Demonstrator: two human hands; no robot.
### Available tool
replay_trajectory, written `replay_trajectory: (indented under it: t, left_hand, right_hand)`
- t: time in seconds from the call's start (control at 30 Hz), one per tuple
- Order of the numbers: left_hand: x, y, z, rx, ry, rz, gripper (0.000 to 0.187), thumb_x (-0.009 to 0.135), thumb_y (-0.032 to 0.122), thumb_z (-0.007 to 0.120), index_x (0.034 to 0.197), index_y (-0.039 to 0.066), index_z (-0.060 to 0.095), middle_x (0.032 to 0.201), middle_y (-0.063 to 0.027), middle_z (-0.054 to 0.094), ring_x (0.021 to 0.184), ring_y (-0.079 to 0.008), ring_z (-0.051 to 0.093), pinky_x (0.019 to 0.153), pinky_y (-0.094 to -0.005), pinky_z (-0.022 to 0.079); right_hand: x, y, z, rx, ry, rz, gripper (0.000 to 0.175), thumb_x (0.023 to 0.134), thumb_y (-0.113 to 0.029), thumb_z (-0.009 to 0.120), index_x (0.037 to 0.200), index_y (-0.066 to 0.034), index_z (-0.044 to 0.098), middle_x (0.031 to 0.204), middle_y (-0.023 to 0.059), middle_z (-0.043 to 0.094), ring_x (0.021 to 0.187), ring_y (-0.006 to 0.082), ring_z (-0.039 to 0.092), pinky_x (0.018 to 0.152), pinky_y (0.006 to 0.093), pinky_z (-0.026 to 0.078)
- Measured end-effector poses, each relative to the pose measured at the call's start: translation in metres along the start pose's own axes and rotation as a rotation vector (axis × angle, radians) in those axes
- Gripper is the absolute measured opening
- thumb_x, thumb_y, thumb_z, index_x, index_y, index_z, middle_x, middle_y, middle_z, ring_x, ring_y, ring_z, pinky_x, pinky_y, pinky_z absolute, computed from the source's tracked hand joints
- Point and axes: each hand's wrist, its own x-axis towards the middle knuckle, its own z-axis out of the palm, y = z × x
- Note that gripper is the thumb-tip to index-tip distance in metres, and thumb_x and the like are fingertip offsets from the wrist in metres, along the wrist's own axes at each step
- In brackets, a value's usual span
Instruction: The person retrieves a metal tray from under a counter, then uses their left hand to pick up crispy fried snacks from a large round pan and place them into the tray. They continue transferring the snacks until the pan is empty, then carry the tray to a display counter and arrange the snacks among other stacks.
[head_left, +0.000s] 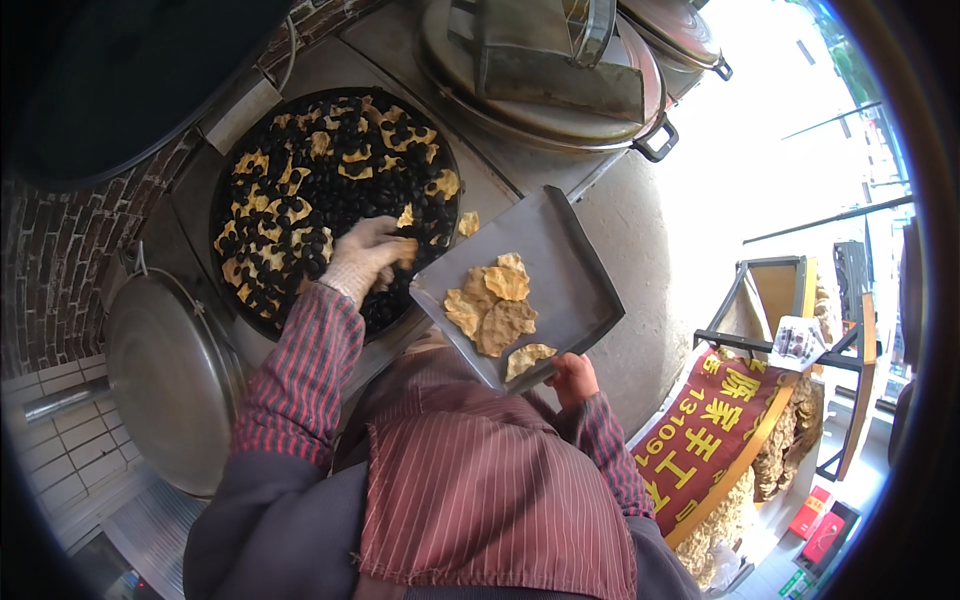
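Observation:
Before me is a round pan (225, 187) of dark pebbles (352, 199), with browned flatbread pieces (255, 202) scattered among them. My left hand (364, 259), in a pale knitted glove, is over the pan's near right part, its fingers closed around a blurred brownish flatbread piece (406, 253). A small yellowish piece (406, 217) lies just beyond the fingertips. My bare right hand (574, 379) grips the near right edge of a tilted metal tray (570, 277). On the tray is an overlapping pile of flatbreads (495, 307), with one separate piece (529, 360) near my right hand.
A big lidded pan (540, 139) with a metal box-like piece on top stands beyond the tray. A round metal lid (165, 382) leans at left, below a brick wall (52, 277). A loose flatbread piece (469, 223) lies beside the pan. At right is a red banner (712, 427) bearing writing.

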Motion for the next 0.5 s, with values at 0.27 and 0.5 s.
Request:
replay_trajectory:
  t: [0.27, 0.5]
  left_hand:
    - [0.059, -0.019, 0.034, 1.268, 0.330, 0.771, 0.035, 0.085, 0.011, 0.066, 0.118, 0.022, 0.071, 0.131, -0.0012, 0.059, 0.122, -0.0259, 0.056, 0.097, -0.0452, 0.050]
    - [0.076, -0.014, -0.010, 1.242, 0.385, 0.758, 0.019, 0.088, 0.024, 0.064, 0.104, 0.020, 0.074, 0.112, -0.0016, 0.068, 0.104, -0.0281, 0.065, 0.088, -0.0428, 0.054]
  right_hand:
    - [-0.002, 0.002, 0.003, 0.006, 0.013, 0.001, 0.022, 0.080, -0.006, 0.055, 0.098, -0.0020, 0.066, 0.081, 0.0068, 0.066, 0.062, 0.0154, 0.057, 0.052, 0.0292, 0.042]
    - [-0.007, 0.008, 0.001, 0.017, 0.009, -0.011, 0.023, 0.079, -0.006, 0.055, 0.099, -0.0025, 0.065, 0.079, 0.0053, 0.064, 0.060, 0.0149, 0.055, 0.052, 0.0293, 0.041]
